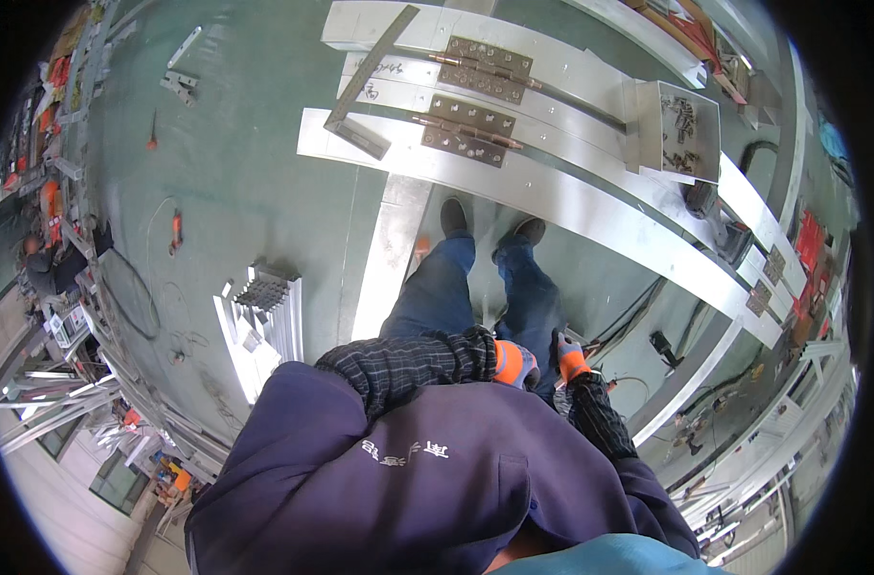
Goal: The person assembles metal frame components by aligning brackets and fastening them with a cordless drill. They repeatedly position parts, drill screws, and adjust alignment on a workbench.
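My left hand (517, 364), in a grey-and-orange work glove, is in front of my waist with its fingers curled out of sight. Close to its right, by my thigh, is my right hand (572, 359) in a matching glove. Something dark lies along its fingers, and I cannot tell whether it is held. Beyond my shoes, long white metal profiles (552, 190) lie side by side. Two brown metal hinges, a farther one (488, 59) and a nearer one (473, 129), bridge them. A try square (368, 75) rests across their left ends.
An open metal box of screws (649, 129) sits on the profiles, beside a dark cordless power tool (736, 243). Stacked aluminium sections (293, 316) stand left of my legs. An orange-handled tool (176, 230) and cables (131, 302) lie on the green floor. Another person (41, 266) is at far left.
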`<state>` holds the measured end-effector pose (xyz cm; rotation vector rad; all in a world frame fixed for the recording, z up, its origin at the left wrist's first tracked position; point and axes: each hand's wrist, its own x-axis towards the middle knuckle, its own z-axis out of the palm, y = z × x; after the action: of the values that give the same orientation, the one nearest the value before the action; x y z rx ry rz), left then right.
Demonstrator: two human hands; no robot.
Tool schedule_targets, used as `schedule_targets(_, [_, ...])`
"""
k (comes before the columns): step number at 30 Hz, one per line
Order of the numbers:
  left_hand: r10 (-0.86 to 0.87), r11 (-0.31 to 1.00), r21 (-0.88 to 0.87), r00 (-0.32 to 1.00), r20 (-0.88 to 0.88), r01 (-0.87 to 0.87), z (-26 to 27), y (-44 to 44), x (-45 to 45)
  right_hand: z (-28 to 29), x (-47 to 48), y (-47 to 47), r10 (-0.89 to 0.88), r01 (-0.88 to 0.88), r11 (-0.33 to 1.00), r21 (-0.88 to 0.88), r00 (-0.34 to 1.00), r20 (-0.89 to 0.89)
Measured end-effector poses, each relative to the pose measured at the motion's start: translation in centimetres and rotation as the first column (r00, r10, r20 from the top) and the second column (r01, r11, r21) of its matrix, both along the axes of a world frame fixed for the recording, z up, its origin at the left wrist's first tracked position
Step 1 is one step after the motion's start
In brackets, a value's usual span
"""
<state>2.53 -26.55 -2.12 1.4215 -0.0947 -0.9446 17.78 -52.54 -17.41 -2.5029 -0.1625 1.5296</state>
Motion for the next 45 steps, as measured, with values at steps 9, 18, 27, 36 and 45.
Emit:
schedule_targets(9, [0.308,0.378,0.838,0.907,0.287,-0.393,0.0,21.4,0.3,10.6,-2.5,4.8,0.259,-0.261,0.961,-0.094,0.965,-0.032])
schedule_targets(18, [0.165,0.110,0.970,0.966,0.197,-0.216,-4.8,33.2,1.6,14.6,-4.5,8.1,0.502,-0.497,0.856,-0.138,0.865,-0.003])
schedule_targets(27, [0.163,0.144,0.983,0.982,0.092,-0.116,-2.4,33.3,2.6,14.3,5.0,-1.7,-0.365,0.358,0.928,0.101,0.928,0.072])
schedule_targets(36, [0.172,0.191,0.967,0.976,0.134,-0.167,-2.6,33.6,2.8,21.7,14.6,7.4,-0.401,0.251,0.866,0.433,0.865,0.301])
schedule_targets(45, [0.169,0.228,0.966,0.982,0.081,-0.119,-1.1,33.6,3.4,39.7,4.0,31.9,0.417,-0.530,0.838,0.131,0.776,0.473])
